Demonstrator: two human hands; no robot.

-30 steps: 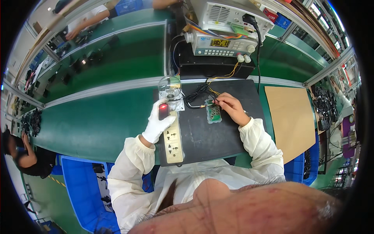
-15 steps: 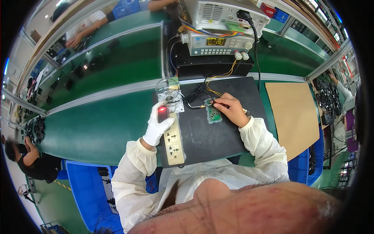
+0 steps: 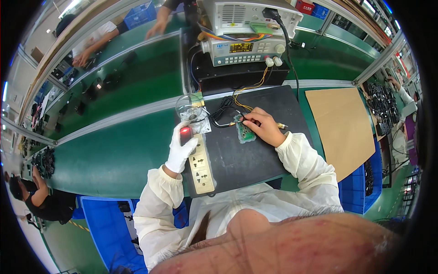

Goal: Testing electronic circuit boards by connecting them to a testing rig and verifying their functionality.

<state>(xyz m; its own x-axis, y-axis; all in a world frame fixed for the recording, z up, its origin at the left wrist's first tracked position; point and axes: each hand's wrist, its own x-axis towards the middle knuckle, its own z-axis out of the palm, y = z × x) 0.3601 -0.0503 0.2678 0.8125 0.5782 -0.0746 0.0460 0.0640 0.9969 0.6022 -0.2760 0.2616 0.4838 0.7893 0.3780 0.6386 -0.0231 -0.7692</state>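
Observation:
In a white glove, my left hand [image 3: 180, 148] is closed around a small black device with a lit red spot [image 3: 185, 131], at the far end of a cream power strip [image 3: 201, 169]. Bare, my right hand [image 3: 264, 127] pinches a thin lead [image 3: 243, 119] over the upper part of a green circuit board [image 3: 246, 133]. The lead's tip is hidden by the fingers. A metal-tipped plug [image 3: 282, 125] sticks out beside that hand. Board and strip lie on a black mat [image 3: 237, 166].
Behind the mat, stacked bench instruments [image 3: 248, 50] stand on a black box [image 3: 242, 75] with yellow and black wires. A round clear lens [image 3: 188, 106] is beyond my left hand. Brown cardboard [image 3: 340, 128] lies right; blue bins [image 3: 107, 228] flank me. Co-workers sit around.
The whole view has shifted slightly, so the bench appears further left. Both my hands keep their holds on the device and the lead. Across the bench, another person's hand reaches in.

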